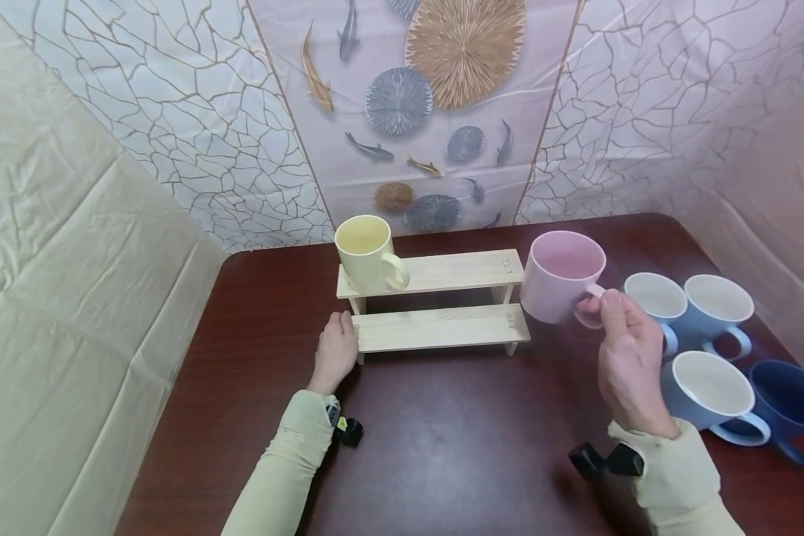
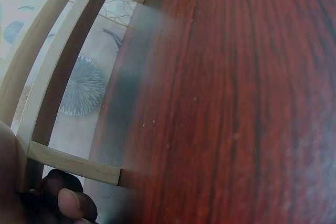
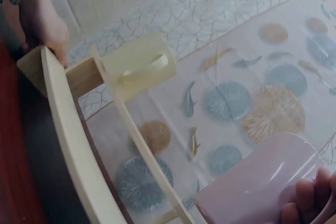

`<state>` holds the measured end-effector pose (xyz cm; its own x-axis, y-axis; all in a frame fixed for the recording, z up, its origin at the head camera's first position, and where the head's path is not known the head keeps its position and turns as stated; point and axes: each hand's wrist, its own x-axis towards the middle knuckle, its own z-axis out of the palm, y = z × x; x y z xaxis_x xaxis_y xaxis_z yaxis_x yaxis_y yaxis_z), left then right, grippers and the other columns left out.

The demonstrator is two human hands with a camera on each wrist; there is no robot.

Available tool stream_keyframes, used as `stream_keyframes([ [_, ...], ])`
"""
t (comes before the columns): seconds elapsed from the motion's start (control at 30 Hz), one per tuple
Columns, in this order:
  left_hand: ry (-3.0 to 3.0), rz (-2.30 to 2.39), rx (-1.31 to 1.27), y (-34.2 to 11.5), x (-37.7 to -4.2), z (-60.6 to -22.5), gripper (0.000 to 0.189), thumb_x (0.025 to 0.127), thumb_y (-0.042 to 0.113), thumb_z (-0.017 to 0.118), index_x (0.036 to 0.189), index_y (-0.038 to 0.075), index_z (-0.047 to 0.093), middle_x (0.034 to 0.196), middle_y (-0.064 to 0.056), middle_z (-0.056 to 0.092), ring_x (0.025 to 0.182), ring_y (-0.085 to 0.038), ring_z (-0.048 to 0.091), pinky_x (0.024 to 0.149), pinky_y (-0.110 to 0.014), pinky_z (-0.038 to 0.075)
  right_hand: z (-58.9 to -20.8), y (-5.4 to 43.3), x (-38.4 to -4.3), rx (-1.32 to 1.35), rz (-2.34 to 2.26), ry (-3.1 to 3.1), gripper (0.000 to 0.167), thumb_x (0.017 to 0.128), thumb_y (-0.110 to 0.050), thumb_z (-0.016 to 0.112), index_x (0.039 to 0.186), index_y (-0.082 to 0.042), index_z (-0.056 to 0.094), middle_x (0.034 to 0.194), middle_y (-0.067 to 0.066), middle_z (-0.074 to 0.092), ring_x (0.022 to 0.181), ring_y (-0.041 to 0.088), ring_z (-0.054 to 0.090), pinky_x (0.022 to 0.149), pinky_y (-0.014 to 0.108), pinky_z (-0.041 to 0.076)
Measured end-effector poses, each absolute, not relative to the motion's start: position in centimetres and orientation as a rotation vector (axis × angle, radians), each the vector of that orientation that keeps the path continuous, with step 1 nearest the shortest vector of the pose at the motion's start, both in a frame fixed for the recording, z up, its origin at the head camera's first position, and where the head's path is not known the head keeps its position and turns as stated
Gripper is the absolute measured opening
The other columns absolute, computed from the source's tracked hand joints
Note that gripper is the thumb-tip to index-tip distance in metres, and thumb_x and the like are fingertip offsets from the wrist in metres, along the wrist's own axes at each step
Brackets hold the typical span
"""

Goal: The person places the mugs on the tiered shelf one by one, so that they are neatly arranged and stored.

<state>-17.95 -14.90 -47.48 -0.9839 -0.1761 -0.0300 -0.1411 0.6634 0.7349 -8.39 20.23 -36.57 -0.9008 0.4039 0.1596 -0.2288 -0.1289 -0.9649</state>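
My right hand point(image 1: 626, 357) grips a pink mug point(image 1: 556, 279) by its handle, upright beside the right end of the two-tier wooden shelf point(image 1: 438, 329). In the right wrist view, the fingers point(image 3: 307, 198) wrap the handle of that mug. My left hand point(image 1: 336, 350) holds the left end of the lower tier. The left wrist view shows fingertips point(image 2: 71, 203) curled beneath that end, by a short wooden leg point(image 2: 79, 163). On the upper tier, at its left end, stands a pale yellow mug point(image 1: 362, 257) with its handle towards the right.
To the right of my right hand stand several light blue mugs with white insides, including a near one point(image 1: 710, 387), and a dark blue mug point(image 1: 790, 406). The dark wooden table point(image 1: 435, 439) meets patterned cloth point(image 1: 214, 134) at the back. Plain cloth walls point(image 1: 74, 298) flank it.
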Motion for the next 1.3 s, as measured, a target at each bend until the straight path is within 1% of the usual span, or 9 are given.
stream_keyframes([
  [0.13,-2.824,-1.238,0.267,-14.9,-18.0,-47.5,0.045,0.106,0.038,0.025,0.099,0.005,0.054,0.091,-0.018,0.059,0.099,-0.040,0.060,0.079,-0.055,0.045,-35.9,19.8,-8.7,-0.149,2.071,-1.760,0.032,0.101,-0.023,0.052,0.099,0.007,0.061,0.103,0.006,0.060,0.108,0.021,0.048,0.100,0.035,0.028],
  [0.27,-2.826,-1.244,0.263,-15.0,-18.0,-47.7,0.044,0.106,0.038,0.025,0.100,0.005,0.054,0.089,-0.016,0.058,0.097,-0.038,0.060,0.078,-0.054,0.046,-35.5,19.2,-9.3,-0.139,2.069,-1.746,0.030,0.101,-0.022,0.053,0.095,0.006,0.062,0.098,0.007,0.061,0.105,0.021,0.050,0.098,0.034,0.031],
  [0.47,-2.819,-1.251,0.276,-15.1,-18.1,-47.8,0.040,0.106,0.036,0.028,0.098,0.006,0.054,0.087,-0.015,0.057,0.094,-0.037,0.060,0.077,-0.053,0.045,-34.9,18.1,-10.5,-0.160,2.062,-1.797,0.030,0.102,-0.025,0.051,0.093,0.001,0.062,0.098,0.006,0.061,0.107,0.021,0.049,0.104,0.043,0.025],
  [0.57,-2.818,-1.239,0.276,-15.1,-18.1,-47.7,0.040,0.106,0.036,0.028,0.097,0.006,0.054,0.088,-0.015,0.058,0.095,-0.038,0.060,0.076,-0.054,0.046,-34.7,17.5,-11.2,-0.140,2.059,-1.803,0.030,0.102,-0.025,0.051,0.092,0.001,0.062,0.096,0.006,0.060,0.107,0.021,0.049,0.104,0.044,0.024],
  [0.73,-2.829,-1.231,0.268,-15.0,-18.0,-47.5,0.041,0.106,0.036,0.028,0.099,0.006,0.054,0.087,-0.015,0.058,0.093,-0.037,0.061,0.075,-0.054,0.046,-34.7,16.2,-12.5,-0.089,2.076,-1.750,0.028,0.102,-0.021,0.052,0.085,-0.001,0.063,0.087,0.003,0.062,0.099,0.021,0.054,0.099,0.039,0.032],
  [0.83,-2.837,-1.225,0.270,-15.0,-18.0,-47.6,0.041,0.106,0.037,0.027,0.099,0.006,0.054,0.087,-0.014,0.057,0.092,-0.037,0.060,0.075,-0.053,0.046,-34.9,15.4,-13.4,-0.073,2.086,-1.723,0.029,0.102,-0.019,0.052,0.080,-0.004,0.064,0.082,0.001,0.063,0.091,0.020,0.058,0.095,0.034,0.037],
  [0.97,-2.838,-1.217,0.269,-15.1,-18.1,-47.8,0.042,0.106,0.038,0.026,0.099,0.007,0.054,0.088,-0.014,0.058,0.092,-0.037,0.061,0.074,-0.053,0.046,-35.1,14.5,-14.2,-0.061,2.074,-1.755,0.030,0.103,-0.019,0.050,0.080,-0.003,0.061,0.084,0.001,0.061,0.088,0.019,0.056,0.089,0.033,0.039],
  [1.1,-2.830,-1.224,0.271,-15.0,-18.0,-47.8,0.042,0.106,0.038,0.027,0.098,0.007,0.054,0.088,-0.015,0.059,0.092,-0.038,0.061,0.074,-0.054,0.046,-35.1,13.7,-14.7,-0.076,2.038,-1.833,0.034,0.103,-0.024,0.049,0.084,0.003,0.056,0.088,0.002,0.057,0.093,0.019,0.052,0.089,0.035,0.036],
  [1.3,-2.821,-1.223,0.272,-15.1,-17.9,-47.7,0.042,0.105,0.038,0.027,0.099,0.006,0.054,0.090,-0.016,0.060,0.093,-0.038,0.061,0.074,-0.054,0.046,-34.9,13.0,-15.4,-0.099,2.059,-1.846,0.035,0.104,-0.025,0.047,0.085,0.003,0.055,0.089,0.004,0.055,0.090,0.020,0.050,0.088,0.036,0.039],
])
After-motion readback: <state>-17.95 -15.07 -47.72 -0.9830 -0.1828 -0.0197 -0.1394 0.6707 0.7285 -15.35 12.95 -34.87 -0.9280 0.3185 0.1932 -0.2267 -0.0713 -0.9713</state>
